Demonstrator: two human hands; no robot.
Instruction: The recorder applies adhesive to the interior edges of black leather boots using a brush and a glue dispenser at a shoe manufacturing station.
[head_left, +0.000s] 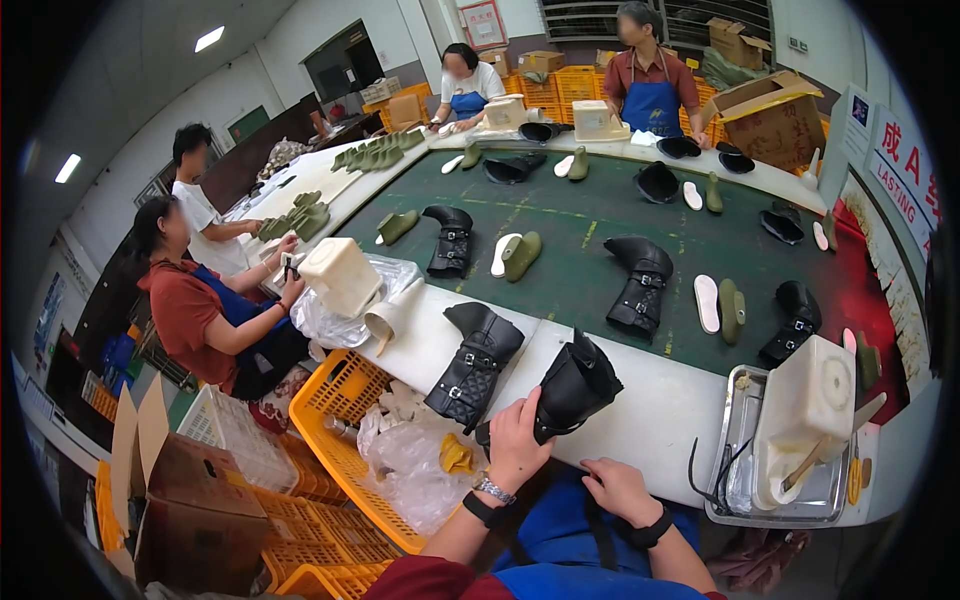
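My left hand [515, 440] grips a black boot upper [572, 385] at its lower end, holding it tilted over the white edge of the workbench [650, 400]. My right hand [617, 488] rests below the bench edge, near my blue apron, fingers loosely curled with nothing in them. A second black quilted boot [472, 363] with buckles lies on the white edge just left of the held one.
The green conveyor belt [590, 215] carries several black boots, olive lasts and white insoles. A metal tray [728, 470] with a white container [808, 415] stands at my right. An orange crate [340, 420] with plastic bags is at my left. Other people work around the belt.
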